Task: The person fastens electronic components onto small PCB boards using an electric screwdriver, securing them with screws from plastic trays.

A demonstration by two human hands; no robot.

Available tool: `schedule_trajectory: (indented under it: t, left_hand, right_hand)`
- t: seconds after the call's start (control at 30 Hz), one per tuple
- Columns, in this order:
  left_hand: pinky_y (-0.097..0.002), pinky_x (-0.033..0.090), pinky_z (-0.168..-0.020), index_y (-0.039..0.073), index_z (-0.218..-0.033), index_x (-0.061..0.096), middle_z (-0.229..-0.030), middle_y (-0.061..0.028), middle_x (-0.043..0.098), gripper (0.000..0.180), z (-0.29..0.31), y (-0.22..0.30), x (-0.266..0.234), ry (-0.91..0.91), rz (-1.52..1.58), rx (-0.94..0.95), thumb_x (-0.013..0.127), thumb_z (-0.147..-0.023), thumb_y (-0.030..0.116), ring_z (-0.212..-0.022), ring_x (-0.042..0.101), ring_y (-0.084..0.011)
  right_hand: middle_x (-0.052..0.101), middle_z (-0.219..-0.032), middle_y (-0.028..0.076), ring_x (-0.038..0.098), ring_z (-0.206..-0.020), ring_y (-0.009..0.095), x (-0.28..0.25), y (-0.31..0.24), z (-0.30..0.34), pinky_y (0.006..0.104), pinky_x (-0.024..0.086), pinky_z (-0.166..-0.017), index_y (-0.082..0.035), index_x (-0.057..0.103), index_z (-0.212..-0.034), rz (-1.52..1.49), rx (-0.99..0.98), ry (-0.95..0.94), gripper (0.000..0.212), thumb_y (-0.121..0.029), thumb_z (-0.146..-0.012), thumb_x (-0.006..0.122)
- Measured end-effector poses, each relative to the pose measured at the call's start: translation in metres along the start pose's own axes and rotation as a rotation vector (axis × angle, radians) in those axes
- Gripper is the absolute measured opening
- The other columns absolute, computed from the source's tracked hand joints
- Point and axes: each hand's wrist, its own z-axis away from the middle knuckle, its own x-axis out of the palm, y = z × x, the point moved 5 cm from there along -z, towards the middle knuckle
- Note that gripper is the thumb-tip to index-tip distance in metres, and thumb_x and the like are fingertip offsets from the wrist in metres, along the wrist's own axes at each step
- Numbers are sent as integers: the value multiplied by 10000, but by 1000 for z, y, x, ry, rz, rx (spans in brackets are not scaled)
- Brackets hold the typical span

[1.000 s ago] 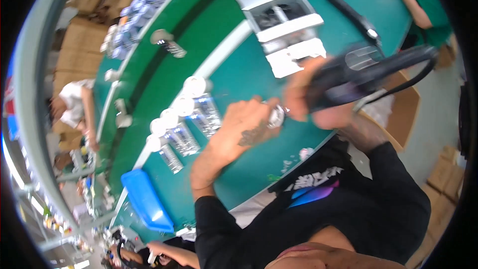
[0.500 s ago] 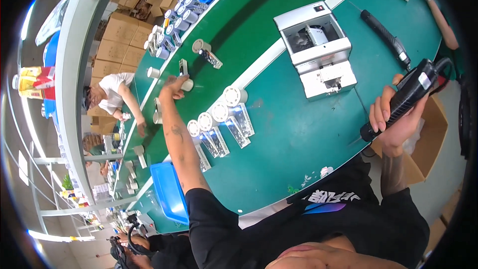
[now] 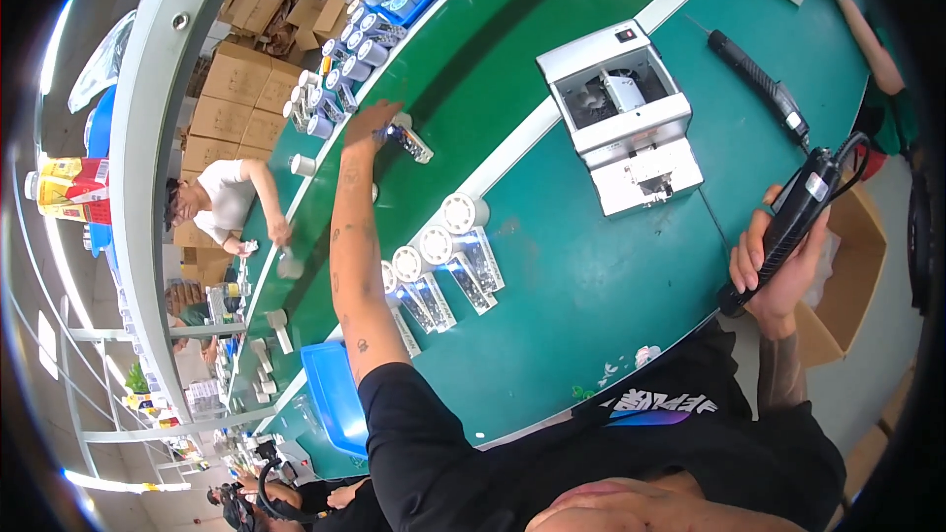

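Note:
My left hand [image 3: 371, 128] reaches across the green surface at the upper left. Its fingers close round the white round end of a part [image 3: 410, 144], and the dark-and-clear strip of that part sticks out to the right. Most of the round end is hidden by the fingers. My right hand [image 3: 783, 266] is wrapped round a black electric screwdriver [image 3: 796, 217], over the table's right front edge. The screwdriver slants, its nose to the lower left and its cord at the upper end. Between my hands stands a row of several similar parts [image 3: 436, 244] with white round heads and clear strips.
A white machine [image 3: 641, 182] with an open top stands mid-table, and a second screwdriver [image 3: 754, 84] lies beyond it. At the left is a blue tray [image 3: 330, 399]; a cardboard box [image 3: 847, 276] stands below right. Another person [image 3: 232, 197] works across the line.
My left hand has moved away from me and slightly right, from one part to another with its strip showing. My right hand still holds the screwdriver, now slightly lower in view.

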Motion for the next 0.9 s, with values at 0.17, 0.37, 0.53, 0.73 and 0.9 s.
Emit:
schedule_trajectory:
  t: [0.17,0.37,0.53,0.73,0.9]
  left_hand:
    - [-391,512,-998,113,-1315,639,-1221,-121,670,582,10,31,-25,-159,424,-104,789,-761,12,-1196,623,-309]
    - [-426,487,-1026,102,-1349,600,-1242,-173,648,706,103,172,-128,-114,150,124,869,-698,57,-1218,607,-354]
    - [-443,520,-887,49,-1219,635,-1058,-194,673,554,162,282,-149,-236,228,235,846,-720,166,-1012,655,-381]
    - [-467,534,-820,10,-1045,625,-983,-205,683,428,167,374,-116,-224,321,323,811,-789,298,-936,664,-400]
    - [-479,538,-789,-29,-1064,619,-1011,-206,669,487,172,390,-99,-183,313,231,803,-815,346,-913,664,-401]
  right_hand:
    - [413,-581,44,373,-350,135,-12,-5,9,278,348,-318,-27,428,-1219,50,-25,77,680,-649,-1065,202]
    - [424,-610,55,369,-356,142,-8,-9,2,295,344,-331,-35,425,-1282,-32,20,18,715,-675,-1053,201]
    - [443,-589,46,406,-390,136,46,-22,-25,288,374,-356,-52,418,-1261,-18,-86,-338,868,-835,-945,219]
    - [554,-637,44,489,-449,87,120,-16,-66,240,396,-415,-26,519,-1130,252,-415,-501,837,-813,-933,316]
    - [533,-652,-12,493,-509,48,143,6,-77,223,400,-452,-47,539,-955,415,-435,-669,548,-589,-1027,509]
